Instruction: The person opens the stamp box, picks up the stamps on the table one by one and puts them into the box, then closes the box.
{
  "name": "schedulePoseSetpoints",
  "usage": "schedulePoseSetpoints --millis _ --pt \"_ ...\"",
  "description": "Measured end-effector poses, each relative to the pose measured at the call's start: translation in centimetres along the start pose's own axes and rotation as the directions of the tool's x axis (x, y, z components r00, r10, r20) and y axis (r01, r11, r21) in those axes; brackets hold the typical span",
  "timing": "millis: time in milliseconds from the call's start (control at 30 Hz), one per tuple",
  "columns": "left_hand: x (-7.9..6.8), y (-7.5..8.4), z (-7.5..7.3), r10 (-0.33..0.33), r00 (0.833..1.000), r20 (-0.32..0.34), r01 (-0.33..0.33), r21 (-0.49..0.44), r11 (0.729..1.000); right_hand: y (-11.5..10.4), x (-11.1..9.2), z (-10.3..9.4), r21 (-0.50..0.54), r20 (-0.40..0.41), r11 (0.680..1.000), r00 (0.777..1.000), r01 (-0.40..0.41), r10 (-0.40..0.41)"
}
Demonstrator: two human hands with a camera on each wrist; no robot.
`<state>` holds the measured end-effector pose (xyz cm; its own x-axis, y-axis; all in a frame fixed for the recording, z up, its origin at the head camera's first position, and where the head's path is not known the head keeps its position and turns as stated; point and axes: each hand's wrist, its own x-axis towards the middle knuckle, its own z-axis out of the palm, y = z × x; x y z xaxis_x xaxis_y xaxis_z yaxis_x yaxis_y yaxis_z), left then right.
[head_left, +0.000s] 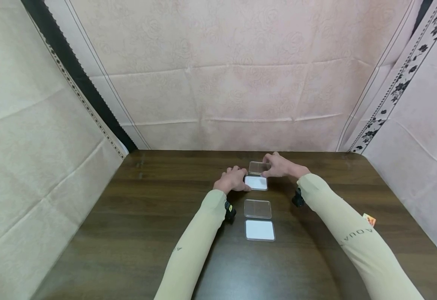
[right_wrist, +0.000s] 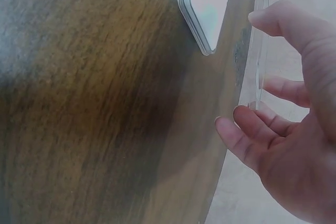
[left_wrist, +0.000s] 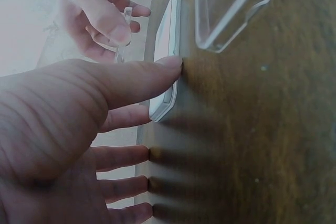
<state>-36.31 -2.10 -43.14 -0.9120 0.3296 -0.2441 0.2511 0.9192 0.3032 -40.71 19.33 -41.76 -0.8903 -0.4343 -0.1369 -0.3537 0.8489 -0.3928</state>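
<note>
My left hand [head_left: 232,180] grips the left side of a flat clear plastic box [head_left: 256,183] filled with a white stack, thumb on its near edge and index finger on the far side. In the left wrist view the other fingertips [left_wrist: 137,184] touch the tabletop. Just beyond the box, my right hand [head_left: 278,166] holds a clear lid [right_wrist: 259,61] by its right side between thumb and fingers, tilted up above the table. Nearer me lies a second clear lid [head_left: 257,208], and below it a second white-filled box [head_left: 260,230].
The brown wooden table [head_left: 147,233] is bordered by pale cloth walls [head_left: 240,96] at the back and both sides. A small orange-and-white packet or card [head_left: 369,219] shows partly behind the right sleeve. Dark wrist cameras [head_left: 230,212] sit on both wrists.
</note>
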Motion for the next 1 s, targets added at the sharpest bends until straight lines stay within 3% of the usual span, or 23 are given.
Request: schedulePoseSetpoints --millis 1000 --pt "-0.1 0.0 0.0 -0.004 1.0 0.004 0.004 -0.005 1.0 0.2 1.9 0.4 0.016 -0.016 1.0 1.0 -0.012 0.012"
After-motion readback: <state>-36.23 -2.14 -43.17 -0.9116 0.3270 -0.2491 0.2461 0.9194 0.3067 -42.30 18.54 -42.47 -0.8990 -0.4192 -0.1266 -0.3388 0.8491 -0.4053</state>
